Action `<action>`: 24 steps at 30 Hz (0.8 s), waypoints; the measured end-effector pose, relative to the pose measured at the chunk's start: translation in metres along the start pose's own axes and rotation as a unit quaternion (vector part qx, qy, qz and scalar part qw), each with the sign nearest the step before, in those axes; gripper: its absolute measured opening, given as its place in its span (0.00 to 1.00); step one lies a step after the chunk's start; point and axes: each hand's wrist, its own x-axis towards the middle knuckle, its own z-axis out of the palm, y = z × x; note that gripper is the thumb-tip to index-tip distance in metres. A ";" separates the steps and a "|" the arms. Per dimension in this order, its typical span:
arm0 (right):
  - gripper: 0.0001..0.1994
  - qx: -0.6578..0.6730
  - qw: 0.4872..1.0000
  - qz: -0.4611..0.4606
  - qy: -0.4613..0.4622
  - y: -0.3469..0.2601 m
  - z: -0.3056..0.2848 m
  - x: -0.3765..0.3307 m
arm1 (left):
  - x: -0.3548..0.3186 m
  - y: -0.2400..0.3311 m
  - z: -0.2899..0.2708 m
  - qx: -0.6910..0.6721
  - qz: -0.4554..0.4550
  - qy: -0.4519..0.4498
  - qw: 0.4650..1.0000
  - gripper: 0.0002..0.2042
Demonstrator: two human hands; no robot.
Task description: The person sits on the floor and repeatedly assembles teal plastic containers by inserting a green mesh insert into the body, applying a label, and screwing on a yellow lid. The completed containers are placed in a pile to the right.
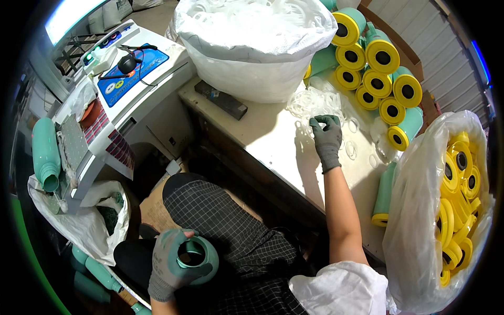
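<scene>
My left hand, in a grey-green glove, is closed round a teal bottle above my lap. The bottle's round mouth faces up, uncapped. On the white table my right hand, gloved the same way, reaches to the near edge of a pile of clear-white rings. Its thumb and fingertips are curled together; what they pinch, if anything, is too small to make out. A few loose rings lie flat to the right of this hand.
A large white sack of rings stands behind the pile, beside a dark bar. Stacked teal bottles with yellow caps fill the back right. A plastic bag of yellow caps stands right. Left is a white machine with a teal bottle.
</scene>
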 end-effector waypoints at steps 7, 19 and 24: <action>0.12 0.107 0.994 -0.014 -0.037 0.019 0.008 -0.020 | -0.008 -0.013 0.005 0.006 -0.016 0.010 1.000 0.46; 0.12 0.314 0.726 -0.516 -0.329 -0.202 0.010 -0.227 | -0.024 -0.001 -0.002 0.214 0.094 0.131 0.963 0.24; 0.16 0.403 0.706 -0.512 -0.276 -0.210 0.015 -0.249 | -0.034 -0.004 -0.013 0.135 0.080 0.155 0.975 0.17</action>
